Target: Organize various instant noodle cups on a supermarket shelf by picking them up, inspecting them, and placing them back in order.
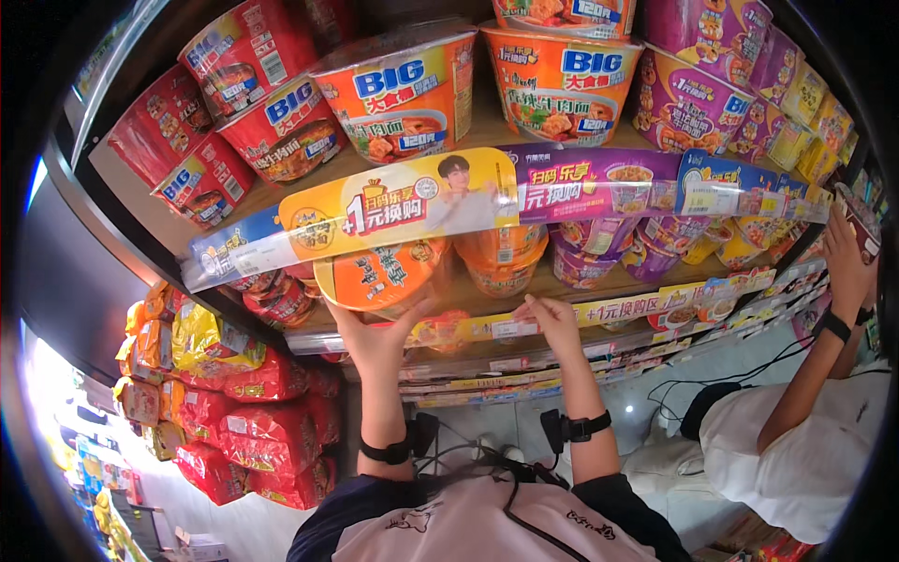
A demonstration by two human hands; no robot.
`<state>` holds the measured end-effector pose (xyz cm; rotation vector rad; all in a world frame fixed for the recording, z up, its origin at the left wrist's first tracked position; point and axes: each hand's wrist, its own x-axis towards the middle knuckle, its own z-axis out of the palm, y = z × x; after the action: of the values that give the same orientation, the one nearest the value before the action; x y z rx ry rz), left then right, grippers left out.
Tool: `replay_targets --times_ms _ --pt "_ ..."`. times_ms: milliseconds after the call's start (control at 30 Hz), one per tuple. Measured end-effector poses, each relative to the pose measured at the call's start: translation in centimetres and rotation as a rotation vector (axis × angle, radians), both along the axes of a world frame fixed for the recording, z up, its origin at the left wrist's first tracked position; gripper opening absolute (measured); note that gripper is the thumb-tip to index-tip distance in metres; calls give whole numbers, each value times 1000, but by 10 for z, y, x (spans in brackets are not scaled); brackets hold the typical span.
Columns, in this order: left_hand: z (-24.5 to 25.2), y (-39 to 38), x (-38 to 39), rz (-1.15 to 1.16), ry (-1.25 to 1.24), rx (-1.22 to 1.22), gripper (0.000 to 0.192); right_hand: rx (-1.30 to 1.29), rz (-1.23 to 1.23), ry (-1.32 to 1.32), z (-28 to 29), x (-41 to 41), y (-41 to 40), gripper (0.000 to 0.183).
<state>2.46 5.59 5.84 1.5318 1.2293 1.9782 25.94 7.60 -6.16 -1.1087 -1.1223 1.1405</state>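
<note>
My left hand [376, 334] grips an orange instant noodle tub [383, 277] from the near side, thumb and fingers spread around it. The tub is tilted, its printed lid facing me, at the front of the lower shelf [449, 303]. Part of its top edge lies behind the yellow promotional strip [393, 204] of the shelf above. To the right, my right hand [558, 323] is at the lower shelf's label strip [618, 311], fingers curled together with nothing visible in them. Beyond it stand stacked orange tubs [502, 263] and purple tubs [586, 256].
Big red tubs [281, 126], orange tubs [562, 91] and purple tubs [692, 102] line the upper shelf. Red noodle multipacks [267, 428] are piled at left. A co-worker's hand [846, 246] holds a dark package [860, 218] at right. Black cables [692, 383] hang between us.
</note>
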Motion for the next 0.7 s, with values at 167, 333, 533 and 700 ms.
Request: replay_targets --times_ms 167,333,533,700 --pt "12 44 8 -43 -42 -6 87 -5 -15 -29 -2 -2 7 34" --pt "2 77 7 61 99 -12 74 -23 -46 7 -6 -3 9 33" --pt "-14 69 11 26 -32 49 68 -31 -68 -69 -7 -3 8 35" --pt "-26 30 40 60 455 310 79 -57 -98 -39 -8 1 7 37"
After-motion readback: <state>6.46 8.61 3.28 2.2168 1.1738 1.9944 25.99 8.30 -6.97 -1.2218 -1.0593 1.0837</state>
